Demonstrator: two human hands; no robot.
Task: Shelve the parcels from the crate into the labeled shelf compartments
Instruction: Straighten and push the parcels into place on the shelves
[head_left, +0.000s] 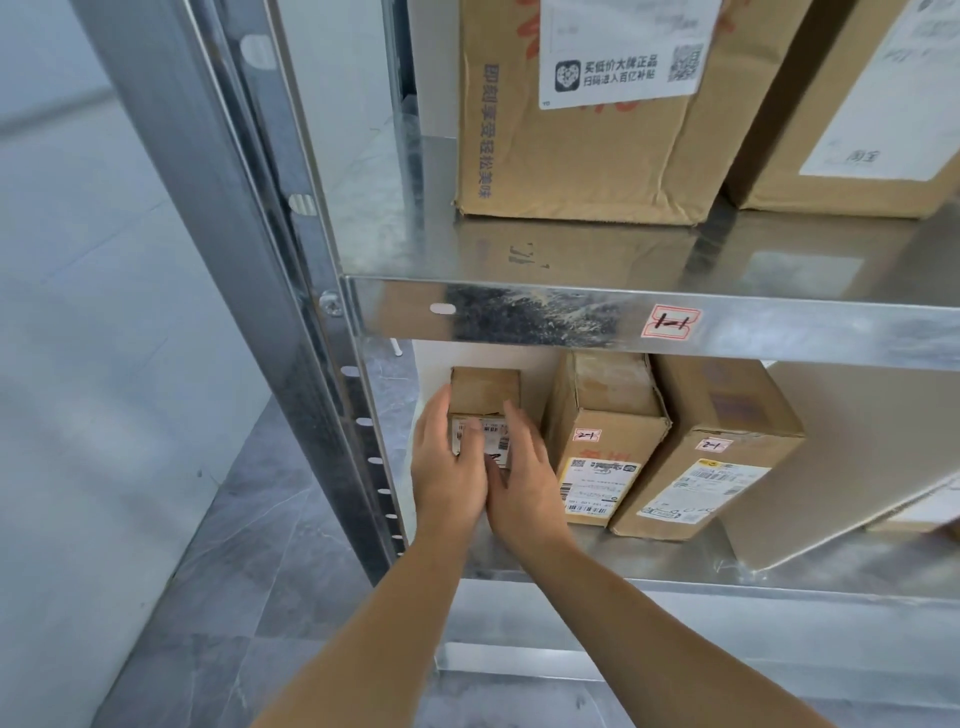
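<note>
On the lower shelf, left hand and right hand lay straight fingers against the small cardboard parcel at its left end, hemmed between the steel upright and a taller box tagged 2-1, white wall behind.

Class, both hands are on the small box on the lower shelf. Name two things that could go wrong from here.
1. The small box sits at the shelf's left end beside the post; a push from the right hand might slide it off that side, which looks open.
2. The left hand and right hand hide most of its label, so it may be misfiled beside the neighbouring box tagged 2-1.
</note>
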